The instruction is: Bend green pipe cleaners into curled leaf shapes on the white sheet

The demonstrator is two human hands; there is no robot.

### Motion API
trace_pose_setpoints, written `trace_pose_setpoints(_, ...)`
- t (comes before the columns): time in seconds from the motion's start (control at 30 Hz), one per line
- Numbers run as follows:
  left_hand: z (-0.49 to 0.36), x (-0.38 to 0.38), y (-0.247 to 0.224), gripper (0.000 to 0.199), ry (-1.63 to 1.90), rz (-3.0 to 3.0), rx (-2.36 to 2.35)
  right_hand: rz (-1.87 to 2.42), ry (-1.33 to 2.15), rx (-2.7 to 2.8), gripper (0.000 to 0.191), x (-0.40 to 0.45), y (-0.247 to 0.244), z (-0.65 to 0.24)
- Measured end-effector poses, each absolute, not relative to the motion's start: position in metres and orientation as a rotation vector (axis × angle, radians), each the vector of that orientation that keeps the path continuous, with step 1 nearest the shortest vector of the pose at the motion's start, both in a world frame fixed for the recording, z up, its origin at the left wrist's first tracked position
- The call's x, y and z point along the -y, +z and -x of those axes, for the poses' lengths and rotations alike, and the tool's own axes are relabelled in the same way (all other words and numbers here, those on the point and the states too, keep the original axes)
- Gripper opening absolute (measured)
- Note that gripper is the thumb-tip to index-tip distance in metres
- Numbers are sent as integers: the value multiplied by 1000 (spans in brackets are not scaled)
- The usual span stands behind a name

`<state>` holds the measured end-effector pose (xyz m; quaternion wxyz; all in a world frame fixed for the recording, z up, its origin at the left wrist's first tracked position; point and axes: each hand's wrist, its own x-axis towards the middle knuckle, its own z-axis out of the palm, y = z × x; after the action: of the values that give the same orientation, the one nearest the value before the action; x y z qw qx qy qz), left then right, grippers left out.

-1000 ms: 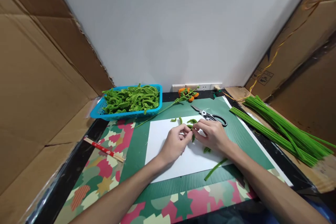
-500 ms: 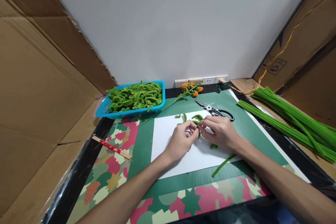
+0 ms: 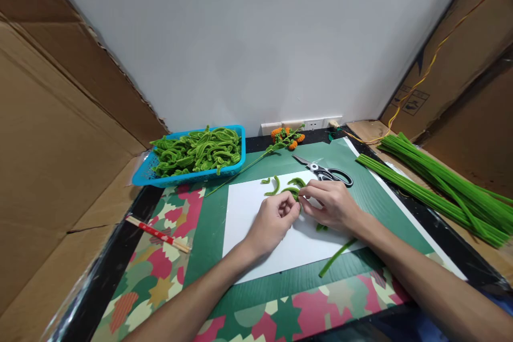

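Note:
Over the white sheet (image 3: 248, 224), my left hand (image 3: 272, 222) and my right hand (image 3: 331, 203) meet at their fingertips. Both are pinched on a small green fuzzy piece, mostly hidden by the fingers. Just beyond them lie curved green pieces (image 3: 297, 182), with another curved one (image 3: 274, 186) farther left. A small green piece (image 3: 321, 227) shows below my right hand. One straight green stem (image 3: 337, 258) crosses the sheet's near edge. Scissors (image 3: 324, 172) lie behind my right hand, blades pointing left.
A blue basket (image 3: 192, 177) full of green fuzzy pieces stands at the back left. Beside it lies an orange-flowered stem (image 3: 282, 141). Wrapped chopsticks (image 3: 158, 234) are at the left. Bundles of long green stems (image 3: 444, 187) lie at the right, near a yellow cord (image 3: 425, 72).
The view has shifted slightly, so most things appear farther left. My hands stay together at the fingertips, and more of the curved pieces beyond them shows.

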<state>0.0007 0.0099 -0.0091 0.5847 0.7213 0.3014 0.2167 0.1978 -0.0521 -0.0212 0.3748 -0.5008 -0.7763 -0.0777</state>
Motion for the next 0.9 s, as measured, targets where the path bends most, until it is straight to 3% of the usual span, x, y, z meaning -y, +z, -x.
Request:
trace_pose_setpoints(0.63,-3,-25,-8,33,526,-1781,-730,1414,-257,2073,22,45,-13,-202)
trace_pose_setpoints(0.9,-3,-20,-9,19,532,-1739,-763,1317,-387,2059,26,51,-8,-200)
